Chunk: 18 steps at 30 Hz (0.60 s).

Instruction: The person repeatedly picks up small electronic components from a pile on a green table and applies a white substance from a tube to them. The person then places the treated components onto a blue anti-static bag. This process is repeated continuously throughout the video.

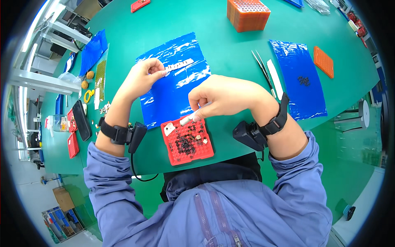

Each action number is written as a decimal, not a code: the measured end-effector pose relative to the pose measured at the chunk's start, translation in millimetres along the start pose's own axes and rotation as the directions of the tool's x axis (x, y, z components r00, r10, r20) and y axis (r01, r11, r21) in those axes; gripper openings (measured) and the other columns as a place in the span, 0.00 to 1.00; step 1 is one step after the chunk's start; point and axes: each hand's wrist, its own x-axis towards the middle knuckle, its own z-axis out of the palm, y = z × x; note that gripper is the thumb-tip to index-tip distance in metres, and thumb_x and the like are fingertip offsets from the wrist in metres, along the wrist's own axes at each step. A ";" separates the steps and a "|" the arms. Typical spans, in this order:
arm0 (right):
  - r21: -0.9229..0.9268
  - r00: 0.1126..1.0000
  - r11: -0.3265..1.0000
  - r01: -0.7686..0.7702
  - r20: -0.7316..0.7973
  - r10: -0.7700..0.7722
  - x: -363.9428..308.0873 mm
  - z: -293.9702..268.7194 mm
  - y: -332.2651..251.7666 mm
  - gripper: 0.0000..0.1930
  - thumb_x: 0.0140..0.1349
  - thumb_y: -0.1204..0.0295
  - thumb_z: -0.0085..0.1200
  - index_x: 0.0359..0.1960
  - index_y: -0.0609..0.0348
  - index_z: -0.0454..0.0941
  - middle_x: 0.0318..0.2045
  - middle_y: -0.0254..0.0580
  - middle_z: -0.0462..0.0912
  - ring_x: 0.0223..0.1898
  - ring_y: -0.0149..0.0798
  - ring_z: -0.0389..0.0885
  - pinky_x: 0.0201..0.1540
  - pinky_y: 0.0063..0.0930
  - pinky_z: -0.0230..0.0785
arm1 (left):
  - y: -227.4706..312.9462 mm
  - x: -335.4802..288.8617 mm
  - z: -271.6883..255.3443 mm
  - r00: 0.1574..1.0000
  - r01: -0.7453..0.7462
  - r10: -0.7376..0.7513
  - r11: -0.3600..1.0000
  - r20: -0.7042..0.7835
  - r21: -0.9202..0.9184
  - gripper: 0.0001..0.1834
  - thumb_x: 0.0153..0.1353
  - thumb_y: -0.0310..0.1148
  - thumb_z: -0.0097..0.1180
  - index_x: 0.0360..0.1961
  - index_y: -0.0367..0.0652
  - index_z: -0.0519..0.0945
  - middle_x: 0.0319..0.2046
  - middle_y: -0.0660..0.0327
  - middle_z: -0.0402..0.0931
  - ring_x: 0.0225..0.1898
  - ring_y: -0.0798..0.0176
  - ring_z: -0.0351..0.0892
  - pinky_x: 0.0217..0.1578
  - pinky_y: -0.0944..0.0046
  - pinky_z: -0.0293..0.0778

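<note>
Small white cylinder (186,120) pinched in right hand (224,96), over far edge of red tray (202,150); likely light, stiff, perhaps slick; best held around sides. Left hand (141,79) curled at white strip (181,64) on blue sheet (162,101); grip unclear.

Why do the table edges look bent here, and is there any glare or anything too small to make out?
Head view: the wide fisheye lens bends the edges of the green table and leaves the corners black; head view: white glare streaks the middle blue sheet and right blue sheet; head view: many black bits in the red tray are too small to tell apart.
</note>
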 end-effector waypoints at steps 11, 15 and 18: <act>-0.020 0.999 0.999 0.035 -0.003 -0.035 -0.1 3.0 2.5 0.13 0.52 0.63 0.59 0.28 0.62 0.76 0.19 0.41 0.76 0.21 0.36 0.74 0.24 0.28 0.65 | -13.5 16.3 9.9 0.985 -0.105 0.135 0.963 -0.106 0.250 0.07 0.48 0.32 0.62 0.25 0.40 0.78 0.27 0.55 0.72 0.31 0.59 0.73 0.32 0.61 0.70; -0.039 1.000 0.999 0.030 -0.006 -0.030 -0.8 2.1 2.0 0.14 0.51 0.62 0.59 0.28 0.62 0.76 0.18 0.42 0.75 0.21 0.37 0.74 0.24 0.28 0.65 | -12.2 18.0 9.8 0.982 -0.103 0.143 0.952 -0.122 0.289 0.09 0.46 0.33 0.64 0.25 0.41 0.78 0.27 0.55 0.72 0.33 0.57 0.72 0.35 0.60 0.69; -0.026 1.000 0.999 0.028 0.005 -0.028 0.1 1.8 1.2 0.15 0.52 0.61 0.59 0.28 0.62 0.76 0.18 0.42 0.75 0.21 0.37 0.74 0.24 0.28 0.65 | -10.0 15.0 8.5 0.980 -0.085 0.128 0.961 -0.149 0.265 0.10 0.46 0.34 0.64 0.27 0.42 0.78 0.28 0.56 0.72 0.33 0.58 0.73 0.35 0.61 0.70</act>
